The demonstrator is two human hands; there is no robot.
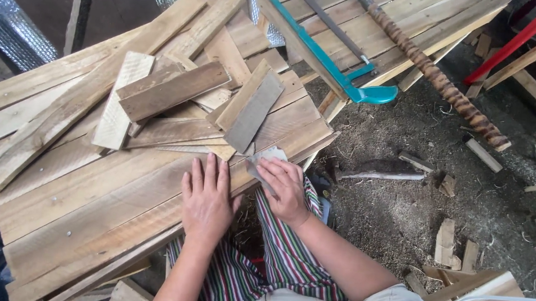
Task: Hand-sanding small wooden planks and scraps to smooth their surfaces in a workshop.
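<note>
Your left hand (206, 201) lies open and flat on the plank counter (75, 212), while your right hand (285, 188) presses a grey sandpaper sheet (263, 160) at the counter's edge, fingers curled over it.

board pile (177, 94) blocks ahead; planks (76, 200) leftward free

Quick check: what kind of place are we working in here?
Likely a rough woodworking spot, perhaps outdoors. Cut boards lie heaped on a plank workbench, a teal bow saw rests nearby, and wood offcuts litter the sawdust-covered ground.
</note>
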